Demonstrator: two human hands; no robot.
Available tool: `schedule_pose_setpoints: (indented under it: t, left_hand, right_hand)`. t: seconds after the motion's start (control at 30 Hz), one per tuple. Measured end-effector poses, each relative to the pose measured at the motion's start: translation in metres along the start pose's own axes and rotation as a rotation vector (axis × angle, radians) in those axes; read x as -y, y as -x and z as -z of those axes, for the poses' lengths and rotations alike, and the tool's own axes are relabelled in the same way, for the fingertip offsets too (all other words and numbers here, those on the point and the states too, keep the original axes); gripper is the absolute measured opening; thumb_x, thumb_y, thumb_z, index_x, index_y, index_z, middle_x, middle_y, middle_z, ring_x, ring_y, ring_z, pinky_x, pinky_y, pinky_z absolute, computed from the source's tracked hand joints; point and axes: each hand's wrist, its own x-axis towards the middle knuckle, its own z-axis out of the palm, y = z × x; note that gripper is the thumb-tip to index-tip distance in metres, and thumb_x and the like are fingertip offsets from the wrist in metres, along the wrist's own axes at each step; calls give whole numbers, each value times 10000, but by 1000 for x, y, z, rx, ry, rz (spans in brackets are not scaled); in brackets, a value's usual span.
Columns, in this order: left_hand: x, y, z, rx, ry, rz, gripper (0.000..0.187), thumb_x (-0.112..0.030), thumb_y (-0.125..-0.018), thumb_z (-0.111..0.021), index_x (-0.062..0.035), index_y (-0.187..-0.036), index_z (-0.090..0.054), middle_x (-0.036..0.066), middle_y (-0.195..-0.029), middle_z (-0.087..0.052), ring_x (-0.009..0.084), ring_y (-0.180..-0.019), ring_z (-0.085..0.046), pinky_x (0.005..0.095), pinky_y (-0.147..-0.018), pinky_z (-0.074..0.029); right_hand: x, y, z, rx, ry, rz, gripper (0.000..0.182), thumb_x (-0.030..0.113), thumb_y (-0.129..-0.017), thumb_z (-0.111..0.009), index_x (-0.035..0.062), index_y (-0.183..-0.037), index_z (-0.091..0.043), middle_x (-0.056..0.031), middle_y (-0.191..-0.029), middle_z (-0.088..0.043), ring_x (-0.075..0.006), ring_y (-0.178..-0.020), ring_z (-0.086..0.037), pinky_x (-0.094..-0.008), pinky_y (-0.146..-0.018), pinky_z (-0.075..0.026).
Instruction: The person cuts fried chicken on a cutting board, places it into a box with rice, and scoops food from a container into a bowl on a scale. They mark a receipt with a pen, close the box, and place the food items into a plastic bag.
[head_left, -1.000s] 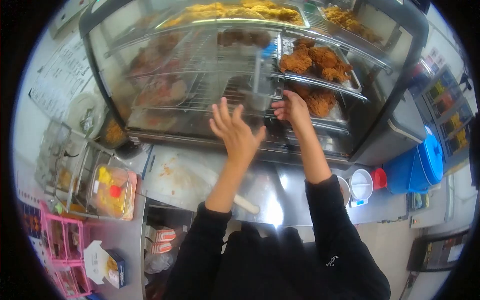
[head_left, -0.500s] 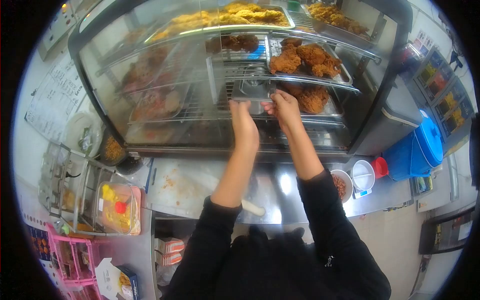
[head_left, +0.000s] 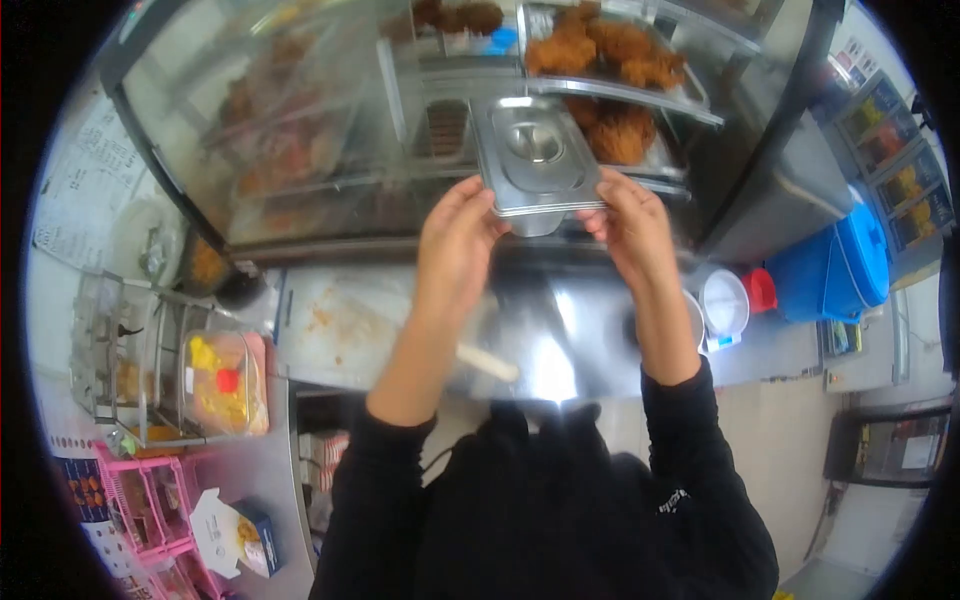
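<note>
Between my two hands is a small steel food pan with a lid, held level in front of the glass display case. My left hand grips its left front corner, thumb along the rim. On the right front corner, my right hand is closed with the thumb on top. The lid is on, so the contents are hidden. Behind the pan, fried chicken pieces lie on trays inside the case.
Below lies a steel counter with a white-handled tool. To the right stand a white bowl, a red cup and a blue lidded bucket. A clear container with yellow contents sits at left, above a pink rack.
The lidded pan has come out of the display case toward me, now over the counter's back edge. My hands have spread apart to its two front corners, and the view has tipped downward.
</note>
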Motion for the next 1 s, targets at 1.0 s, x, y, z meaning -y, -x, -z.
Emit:
schedule_pose_setpoints:
  t: [1.0]
  left_hand:
    - [130,165,78,26,-110,515,232,-120,-898,-498,-38,-1112,-464,56,-987,-550,134,-887,-535,284,-791,-442]
  right_hand:
    - [-111,89,17,226,1630,144,170,101,-753,-567,56,-909,-518,-158,-810,-613,-353,-740,-601,-429,-642,-483]
